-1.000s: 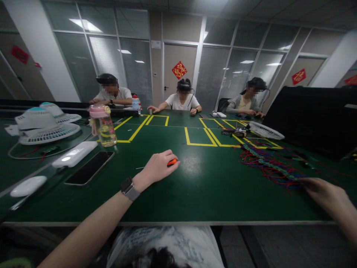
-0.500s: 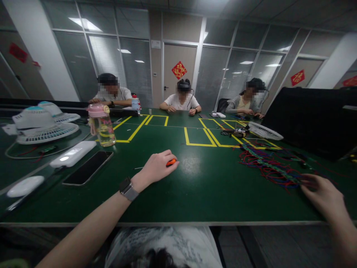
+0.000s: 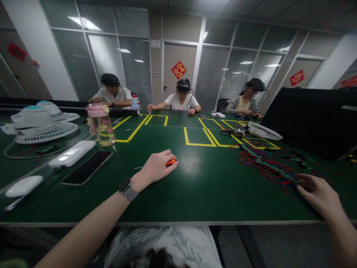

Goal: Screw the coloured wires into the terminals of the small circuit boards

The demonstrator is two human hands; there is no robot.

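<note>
My left hand (image 3: pixel 157 165) rests on the green table, closed around a screwdriver (image 3: pixel 170 162). The orange and black handle pokes out at the fingertips, and a thin metal shaft shows on the other side of the hand. At the right, my right hand (image 3: pixel 319 191) has its thumb and fingers curled about the near end of a long strip of small green circuit boards (image 3: pixel 262 160). Red and blue wires fan out from both sides of that strip. My fingers partly hide its near end.
Left of me lie a phone (image 3: pixel 87 167), a white power bank (image 3: pixel 72 153), a white case (image 3: pixel 24 186), a drink bottle (image 3: pixel 102 126) and white fans (image 3: pixel 46 126). Yellow tape (image 3: pixel 200 144) marks the table. A black box (image 3: pixel 312 123) stands right. Several people sit opposite.
My right hand has shifted slightly left at the near end of the strip. My left hand stays put. Across the table, the middle person's arm has reached out sideways to a small object.
</note>
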